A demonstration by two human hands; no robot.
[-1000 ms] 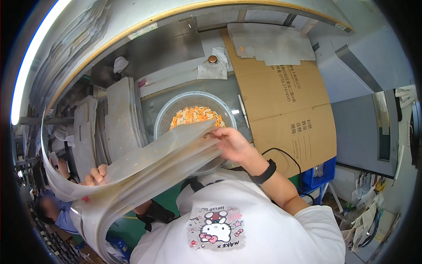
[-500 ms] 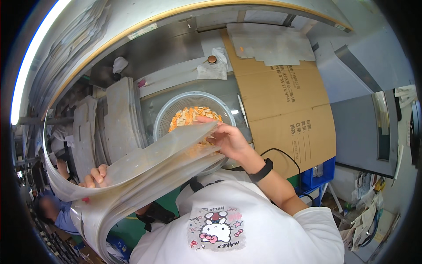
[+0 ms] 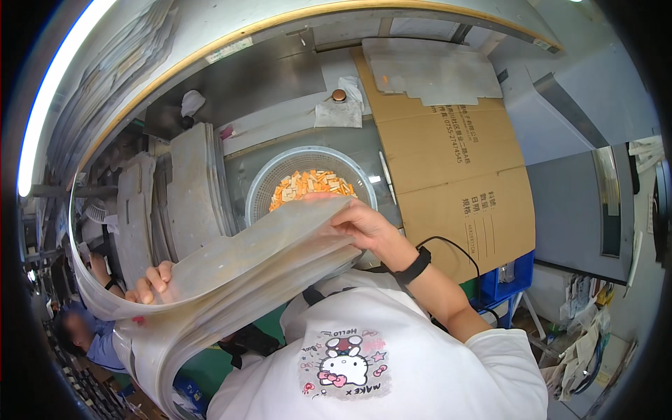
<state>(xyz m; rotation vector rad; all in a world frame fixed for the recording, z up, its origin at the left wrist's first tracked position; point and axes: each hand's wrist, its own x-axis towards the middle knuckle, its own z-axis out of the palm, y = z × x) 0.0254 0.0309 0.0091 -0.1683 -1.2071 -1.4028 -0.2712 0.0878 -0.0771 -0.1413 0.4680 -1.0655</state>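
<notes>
A bundle of long, translucent plastic sheets (image 3: 259, 241) lies slantwise in front of me, its left end curving round and down. My left hand (image 3: 150, 282) curls its fingers over the far edge of the bundle on the left; its thumb is hidden. At the other end, my right hand (image 3: 360, 222) pinches the corner of the upper sheets, with the lower sheets fanned out beneath. Just beyond the sheets stands a round, pale grey perforated basket (image 3: 311, 150), partly covered by them. It holds many small orange and cream pieces (image 3: 308, 185).
Flattened cardboard (image 3: 448, 154) covers the bench on the right, with a grey sheet (image 3: 434, 70) on it. Stacked grey boards (image 3: 199, 182) stand left of the basket. A blue crate (image 3: 514, 280) sits low right, near a black cable. Another person's blue sleeve (image 3: 105, 346) shows at far left.
My right hand has shifted slightly, and the gap between the sheets at that end has narrowed, hiding the pieces seen through it before. My left hand stays nearly in place.
</notes>
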